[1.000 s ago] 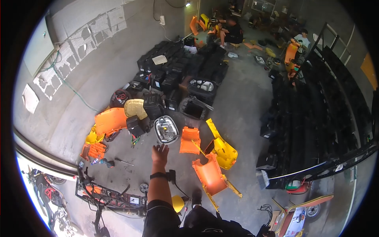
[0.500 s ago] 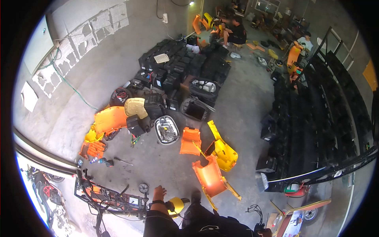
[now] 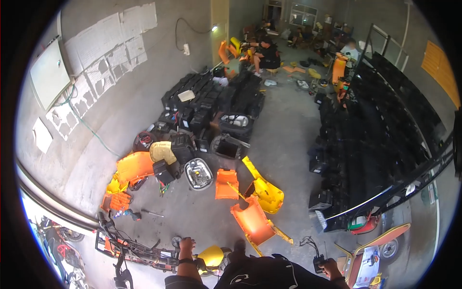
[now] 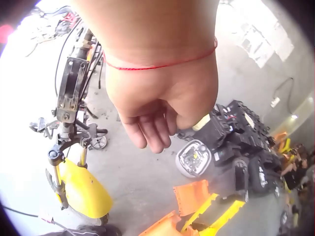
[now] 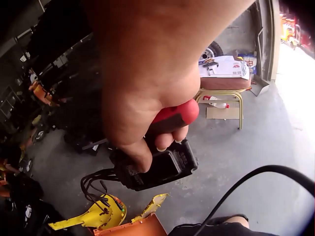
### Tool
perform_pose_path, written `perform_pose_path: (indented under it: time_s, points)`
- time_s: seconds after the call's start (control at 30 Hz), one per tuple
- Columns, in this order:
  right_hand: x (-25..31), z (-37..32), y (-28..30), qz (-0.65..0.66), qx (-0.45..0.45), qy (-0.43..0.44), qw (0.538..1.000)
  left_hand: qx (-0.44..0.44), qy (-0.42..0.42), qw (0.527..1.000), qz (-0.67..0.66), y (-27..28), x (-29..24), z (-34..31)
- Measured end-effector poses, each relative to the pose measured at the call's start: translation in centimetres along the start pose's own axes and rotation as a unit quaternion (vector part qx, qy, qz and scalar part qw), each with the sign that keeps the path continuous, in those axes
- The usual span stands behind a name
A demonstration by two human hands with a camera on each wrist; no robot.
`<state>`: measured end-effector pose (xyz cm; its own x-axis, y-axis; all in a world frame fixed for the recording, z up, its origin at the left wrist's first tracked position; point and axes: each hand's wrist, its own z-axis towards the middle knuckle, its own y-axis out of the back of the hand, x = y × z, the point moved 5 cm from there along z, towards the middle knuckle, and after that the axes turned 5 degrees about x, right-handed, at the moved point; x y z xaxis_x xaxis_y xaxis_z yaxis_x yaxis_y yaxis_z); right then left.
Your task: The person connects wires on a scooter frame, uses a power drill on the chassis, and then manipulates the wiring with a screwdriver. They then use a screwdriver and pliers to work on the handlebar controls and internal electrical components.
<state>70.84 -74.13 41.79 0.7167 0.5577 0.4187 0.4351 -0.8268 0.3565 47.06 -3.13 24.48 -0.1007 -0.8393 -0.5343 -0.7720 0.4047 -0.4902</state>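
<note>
My right hand (image 3: pixel 329 268) has its fingers curled narrow around a red and black grip (image 5: pixel 183 113), thumb and fingertips on a black box (image 5: pixel 155 167) just below it. I cannot tell whether the two are joined.

The box is out in front of me at my right, over the grey floor (image 3: pixel 288 120). To one side its nearest neighbour is the chair (image 5: pixel 224 82) with papers on its seat and a wheel (image 3: pixel 389 248) beside it; to the other, a stretch of floor runs as far as the orange panel (image 3: pixel 252 220) and yellow panel (image 3: pixel 269 195). A thick black cable (image 5: pixel 275 169) arcs through the space near my legs. Further forward, open floor runs between the rows of black cases (image 3: pixel 211 96) and the black rack (image 3: pixel 380 115).

The box is dark and blocky, with squared edges, a recessed dark face and a raised rim; a bunch of thin black leads (image 5: pixel 98 179) loops out of one end.

My left hand (image 3: pixel 186 244) hangs with its fingers loosely bent and free, near the bike's dark frame (image 4: pixel 71 93) and yellow fender (image 4: pixel 86 189), the loose panels lying on the floor beyond.
</note>
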Motion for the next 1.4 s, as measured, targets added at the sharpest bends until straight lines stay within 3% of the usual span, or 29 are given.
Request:
perform_pose_path:
  time_s: [0.03, 0.07, 0.1, 0.13, 0.2, 0.23, 0.3, 0.33, 0.37, 0.4, 0.47, 0.5, 0.57, 0.63, 0.67, 0.73, 0.8, 0.83, 0.87, 0.93, 0.97, 1.07, 1.1, 1.27, 1.33, 1.37, 1.4]
  points:
    - [0.5, 0.3, 0.4, -0.015, 0.010, 0.019, 1.000, -0.052, -0.003, 0.967, 0.250, -1.3, -0.6, -0.9]
    - [2.1, -0.3, 0.5, -0.074, -0.006, 0.036, 0.997, -0.104, -0.009, 0.869, 0.483, -2.3, -1.1, -1.4]
    - [1.5, 1.9, 1.2, -0.129, 0.006, 0.065, 0.990, -0.052, 0.006, 0.852, 0.522, -3.5, -0.8, -2.1]
    - [1.2, 4.0, 1.3, -0.184, 0.019, 0.092, 0.978, -0.050, 0.002, 0.848, 0.528, -4.7, -0.5, -3.3]
    - [1.1, 6.5, 1.5, -0.185, 0.014, 0.184, 0.965, -0.098, -0.018, 0.906, 0.412, -7.9, -0.6, -7.5]
    - [1.9, 5.7, 1.6, -0.201, 0.021, 0.217, 0.955, -0.096, -0.020, 0.903, 0.418, -9.0, -0.6, -8.9]
    - [5.0, 2.5, 1.3, -0.214, 0.030, 0.252, 0.943, -0.049, -0.085, 0.844, 0.527, -11.8, -0.9, -11.3]
    - [6.8, 0.2, 0.7, -0.257, 0.027, 0.301, 0.918, -0.050, -0.087, 0.842, 0.530, -12.6, -0.7, -12.2]
    - [8.4, -1.9, 0.2, -0.298, 0.024, 0.350, 0.888, -0.017, -0.124, 0.808, 0.576, -14.0, -0.4, -13.1]
    - [9.3, -3.3, -0.1, -0.295, 0.027, 0.351, 0.888, 0.016, -0.159, 0.769, 0.619, -15.6, -0.2, -14.2]
    - [10.4, -6.1, -1.3, -0.237, 0.080, 0.409, 0.877, 0.076, -0.199, 0.777, 0.592, -22.9, 0.6, -20.8]
    - [10.5, -6.7, -1.9, -0.235, 0.084, 0.407, 0.879, 0.090, -0.233, 0.754, 0.607, -26.0, 1.2, -23.5]
    - [10.8, -8.4, -3.8, -0.275, 0.116, 0.462, 0.835, 0.104, -0.266, 0.728, 0.623, -29.8, 3.0, -27.1]
    - [10.3, -10.3, -5.3, -0.271, 0.127, 0.492, 0.818, 0.165, -0.433, 0.604, 0.648, -33.6, 4.7, -30.4]
    - [10.2, -11.1, -5.8, -0.267, 0.135, 0.523, 0.798, 0.184, -0.443, 0.606, 0.634, -34.3, 5.7, -31.2]
    - [9.2, -11.7, -6.9, -0.285, 0.150, 0.520, 0.791, 0.212, -0.476, 0.532, 0.667, -35.5, 7.0, -32.7]
    - [8.3, -12.3, -7.8, -0.278, 0.145, 0.545, 0.778, 0.278, -0.253, 0.619, 0.690, -32.0, 9.1, -29.9]
    - [8.2, -12.7, -7.9, -0.276, 0.140, 0.546, 0.778, 0.259, -0.262, 0.650, 0.664, -32.4, 9.0, -31.8]
    - [8.0, -13.0, -8.1, -0.284, 0.143, 0.536, 0.782, 0.262, -0.263, 0.649, 0.664, -31.9, 9.3, -32.1]
    - [7.2, -13.8, -8.8, -0.291, 0.142, 0.527, 0.786, 0.312, -0.363, 0.615, 0.627, -30.6, 9.5, -33.5]
    - [7.2, -14.2, -9.4, -0.301, 0.141, 0.534, 0.777, 0.300, -0.367, 0.586, 0.657, -29.8, 9.5, -34.1]
    - [7.2, -16.6, -12.5, -0.320, 0.129, 0.555, 0.757, 0.254, -0.421, 0.604, 0.627, -27.4, 8.8, -36.6]
    - [7.1, -17.7, -13.8, -0.327, 0.117, 0.568, 0.746, 0.270, -0.387, 0.645, 0.601, -25.9, 8.8, -36.7]
    - [7.0, -24.5, -21.5, -0.395, 0.134, 0.565, 0.712, 0.237, -0.413, 0.599, 0.644, -20.6, 8.0, -40.1]
    - [6.4, -27.2, -24.1, -0.413, 0.135, 0.582, 0.688, 0.207, -0.372, 0.576, 0.698, -17.6, 8.6, -39.7]
    - [6.1, -28.2, -25.2, -0.409, 0.138, 0.585, 0.686, 0.196, -0.318, 0.611, 0.698, -16.0, 9.1, -39.4]
    - [5.7, -28.7, -26.0, -0.409, 0.137, 0.584, 0.688, 0.198, -0.318, 0.610, 0.698, -14.7, 9.3, -39.4]
